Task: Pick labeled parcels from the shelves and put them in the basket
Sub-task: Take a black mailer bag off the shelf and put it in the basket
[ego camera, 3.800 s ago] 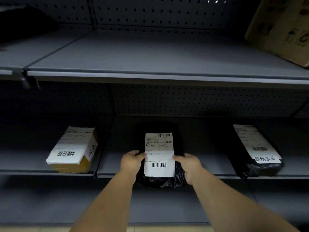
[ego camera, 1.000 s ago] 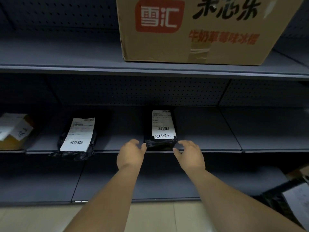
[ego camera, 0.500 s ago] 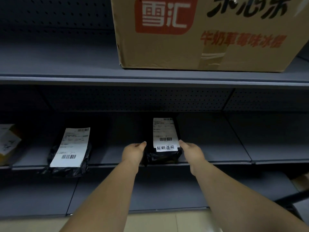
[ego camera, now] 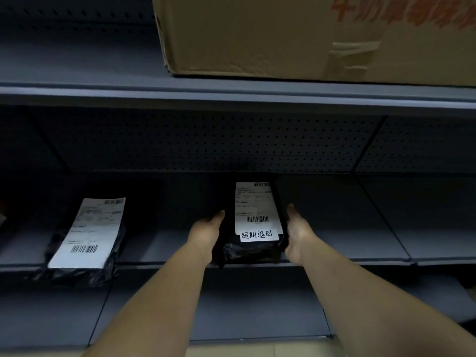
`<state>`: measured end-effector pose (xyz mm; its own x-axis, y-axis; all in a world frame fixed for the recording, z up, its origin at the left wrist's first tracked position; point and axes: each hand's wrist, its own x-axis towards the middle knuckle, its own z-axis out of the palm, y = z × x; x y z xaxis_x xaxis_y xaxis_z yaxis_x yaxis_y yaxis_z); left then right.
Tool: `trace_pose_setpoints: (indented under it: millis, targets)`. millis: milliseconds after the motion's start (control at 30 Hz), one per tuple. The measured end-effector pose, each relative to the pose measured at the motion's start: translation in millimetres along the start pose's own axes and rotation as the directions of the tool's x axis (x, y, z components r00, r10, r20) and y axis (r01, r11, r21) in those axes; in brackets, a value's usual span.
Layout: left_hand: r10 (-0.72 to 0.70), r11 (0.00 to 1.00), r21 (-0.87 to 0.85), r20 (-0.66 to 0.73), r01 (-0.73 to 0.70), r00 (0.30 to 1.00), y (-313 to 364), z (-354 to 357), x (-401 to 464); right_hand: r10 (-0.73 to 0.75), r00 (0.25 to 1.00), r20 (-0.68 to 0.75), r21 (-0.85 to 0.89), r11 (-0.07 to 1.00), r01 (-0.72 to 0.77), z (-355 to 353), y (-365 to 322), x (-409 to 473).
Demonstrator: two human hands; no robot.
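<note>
Both hands clasp the parcel at the front edge of the middle shelf: left hand pressing its left side, right hand curled round its right. Slick black wrap could slip as it comes off. Another bag lies well left; a carton sits above. Dim grey shelving, no basket visible.

Your left hand and right hand reach forward on outstretched bare forearms, thumbs up, palms facing inward, fingers hidden.
</note>
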<state>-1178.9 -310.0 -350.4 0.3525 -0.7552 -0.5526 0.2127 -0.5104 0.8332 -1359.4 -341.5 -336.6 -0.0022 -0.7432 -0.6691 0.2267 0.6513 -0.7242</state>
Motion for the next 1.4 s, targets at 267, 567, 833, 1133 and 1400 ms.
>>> trace_pose_setpoints:
  millis: [267, 567, 833, 1133, 1400]
  targets:
    - [-0.014, 1.000, 0.027, 0.010, 0.013, 1.000, 0.6, 2.3, 8.1, 0.043, 0.997, 0.057, 0.030, 0.999, -0.045, 1.3, 2.2, 6.0]
    - [0.084, 0.996, -0.029, 0.089, -0.081, 0.992, -1.9, -6.3, -7.0, 0.033, 0.983, 0.180, -0.012, 0.999, -0.031, -8.2, 8.6, -8.9]
    - [0.095, 0.991, -0.102, 0.118, -0.083, 0.988, -7.4, -16.3, -42.1, 0.009, 0.981, 0.196, -0.095, 0.995, 0.009, -20.4, 8.7, -43.9]
    - [0.178, 0.970, -0.193, 0.163, -0.145, 0.971, -14.8, -24.5, -94.6, -0.037, 0.964, 0.263, -0.034, 0.998, 0.048, -37.7, 9.2, -85.8]
    - [0.220, 0.963, -0.199, 0.177, -0.184, 0.959, -16.3, -28.3, -133.7, -0.080, 0.961, 0.265, -0.017, 0.996, 0.088, -52.9, 15.0, -120.6]
